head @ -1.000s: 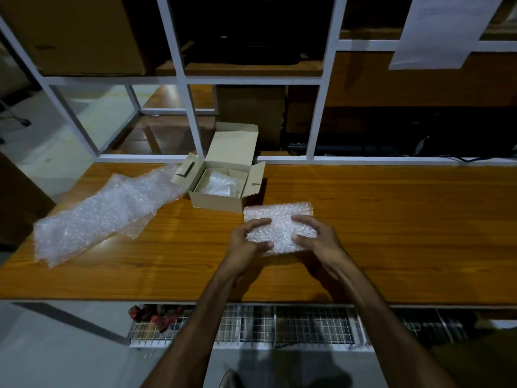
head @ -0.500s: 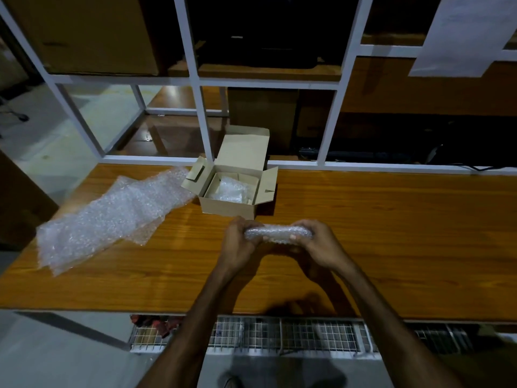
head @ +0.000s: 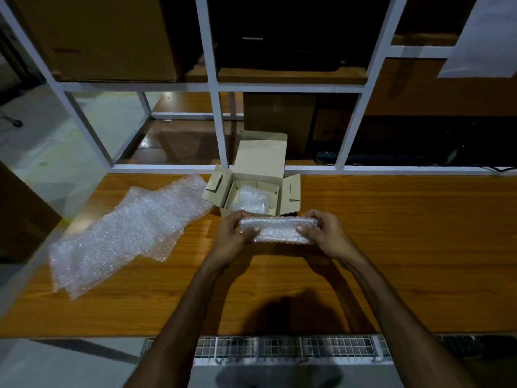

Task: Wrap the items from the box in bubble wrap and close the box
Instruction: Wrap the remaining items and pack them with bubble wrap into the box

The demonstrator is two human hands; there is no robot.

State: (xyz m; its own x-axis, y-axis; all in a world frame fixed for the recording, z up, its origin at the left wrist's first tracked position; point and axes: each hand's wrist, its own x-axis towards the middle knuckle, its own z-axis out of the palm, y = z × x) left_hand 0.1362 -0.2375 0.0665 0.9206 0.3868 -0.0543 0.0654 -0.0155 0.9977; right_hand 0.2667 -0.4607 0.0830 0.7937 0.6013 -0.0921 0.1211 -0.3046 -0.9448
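Bubble-wrapped bundle (head: pixel 277 229), a long flattish packet of clear, knobbly plastic, is held level above the wooden counter (head: pixel 391 247), just in front of the open box; what is inside the wrap cannot be made out. The left hand (head: pixel 233 233) grips the bundle's left end, fingers curled over the top and thumb pressed on the near face; the right hand (head: pixel 321 233) grips the right end in the same way, fingers wrapped round it, thumb tip on the front; both bare forearms reach in from the bottom edge.

The cardboard box (head: pixel 257 189) is small, plain tan and rectangular, standing on the counter beyond the hands; its lid flap stands upright at the back and its two side flaps splay outwards; inside lies a second wad of bubble wrap (head: pixel 249 198), crumpled and glossy, towards the left of the cavity.

To the left, a loose sheet of bubble wrap (head: pixel 126 231) lies flat on the counter, long and rumpled, its far end just beside the box's left flap and its near end reaching the counter's left edge.

The counter is smooth, orange-brown wood grain with a slight sheen; behind it rises a white metal shelf frame (head: pixel 215 88) of square bars, with large brown cartons in shadow; a white paper sheet (head: pixel 481 37) hangs at upper right; a wire mesh grid (head: pixel 279 348) runs below the counter's near edge.
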